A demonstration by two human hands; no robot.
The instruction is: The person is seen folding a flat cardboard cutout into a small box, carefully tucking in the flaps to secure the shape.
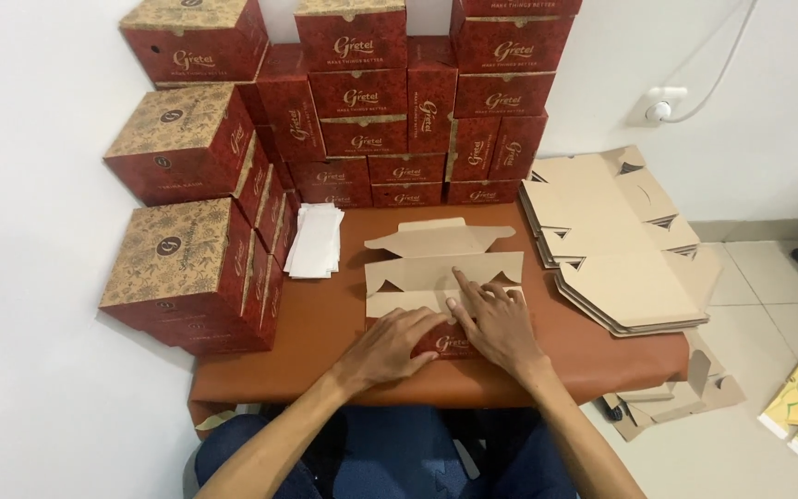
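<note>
I am pressing left hand (390,346) flat, fingers spread, on box blank (443,277) lying mid-table (316,342). Right hand (496,323) also lying open on blank, index finger extending along fold, gripping nothing. Paper stack (316,240) sitting beyond, to left. Flat blanks (616,249) piling at right. Red boxes (362,102) standing stacked against back wall and left side.

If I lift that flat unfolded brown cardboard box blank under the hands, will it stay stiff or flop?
The brown cardboard box blank probably flexes along its creases, since its flaps already stand bent. It looks thin, so likely light. Both the left hand and right hand press it flat.
</note>
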